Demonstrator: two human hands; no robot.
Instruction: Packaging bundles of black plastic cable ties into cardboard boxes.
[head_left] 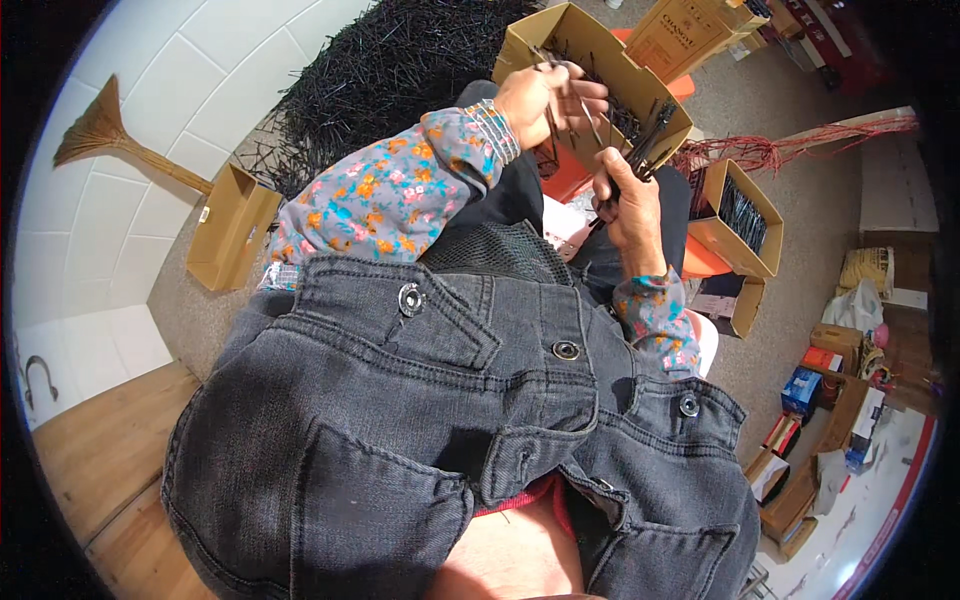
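Observation:
My left hand [530, 105] is raised over the near side of an open cardboard box [525, 45]. Its thumb and index finger pinch a thin dark strip, while the other fingers reach out to the right, slightly blurred. To its right, my right hand [635, 205] is closed round a bundle of thin black strips [657, 130] that stick out above and below the fist. More loose strips lie inside the box just beyond both hands. What the strips are made of cannot be told.
A large heap of black strips [385, 75] covers the floor beyond my left arm. At right stands a box of dark strips [742, 222], near red wire-like strands [760, 152]. A straw broom [120, 135] and an open cardboard box [235, 225] are at left.

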